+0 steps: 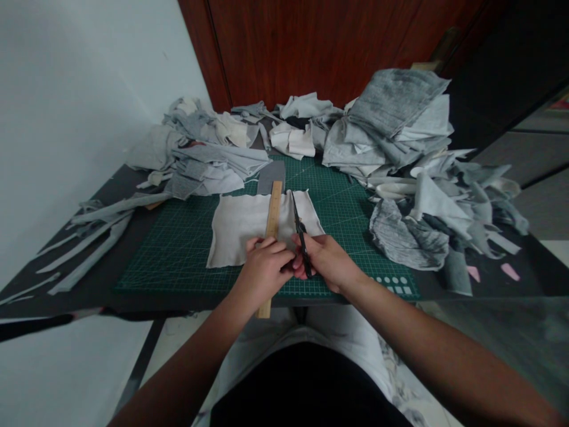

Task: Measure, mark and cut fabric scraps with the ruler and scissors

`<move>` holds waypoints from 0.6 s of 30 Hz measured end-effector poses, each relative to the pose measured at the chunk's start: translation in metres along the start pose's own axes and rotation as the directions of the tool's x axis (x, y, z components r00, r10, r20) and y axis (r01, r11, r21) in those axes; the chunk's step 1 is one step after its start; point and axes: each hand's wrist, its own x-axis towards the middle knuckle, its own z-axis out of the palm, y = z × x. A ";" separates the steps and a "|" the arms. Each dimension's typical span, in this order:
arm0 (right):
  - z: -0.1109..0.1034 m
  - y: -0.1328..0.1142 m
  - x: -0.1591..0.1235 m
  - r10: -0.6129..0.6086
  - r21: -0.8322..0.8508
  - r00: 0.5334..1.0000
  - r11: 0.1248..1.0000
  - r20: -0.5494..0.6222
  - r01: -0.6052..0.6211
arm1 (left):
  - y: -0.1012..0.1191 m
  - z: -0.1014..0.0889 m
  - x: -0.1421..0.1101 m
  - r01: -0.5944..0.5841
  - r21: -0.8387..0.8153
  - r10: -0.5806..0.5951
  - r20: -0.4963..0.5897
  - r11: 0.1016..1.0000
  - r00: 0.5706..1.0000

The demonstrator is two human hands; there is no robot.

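At the near edge of a green cutting mat [178,249] on a dark worktop [120,190], the left hand [264,270] closes over a wooden ruler [273,216], pressing it onto a pale fabric piece [240,228]. The ruler's long axis runs away from the person, tilted slightly to the right; its near end juts past the mat's edge, and its far end crosses the fabric's far edge. The right hand [329,261] grips black scissors [302,237] just beside the ruler, almost touching the left hand. The blades point away from the person, nearly parallel to the ruler, with the tips near the fabric's far edge. They look closed, though the dim view makes that hard to confirm. A grey fabric piece [271,177] lies beyond the pale one. Heaped grey fabric scraps [400,112] fill the mat's far side and right, and narrow grey strips [89,240] lie on the worktop to the left.
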 end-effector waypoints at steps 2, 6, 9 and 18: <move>-0.001 -0.001 0.003 -0.004 0.002 1.000 1.000 0.003 0.004 | 0.001 -0.001 0.000 0.004 0.001 -0.004 0.004 1.000 1.000; -0.003 -0.006 0.010 0.003 0.010 1.000 1.000 -0.007 -0.002 | 0.002 -0.001 0.001 0.009 0.010 -0.009 0.004 1.000 1.000; -0.003 -0.010 0.014 0.019 0.020 1.000 1.000 -0.024 -0.019 | 0.001 0.000 0.001 0.003 0.017 -0.003 -0.004 1.000 1.000; -0.002 -0.015 0.019 0.005 0.035 0.999 0.999 -0.040 -0.003 | -0.001 0.002 -0.001 -0.012 0.024 0.012 -0.034 1.000 0.999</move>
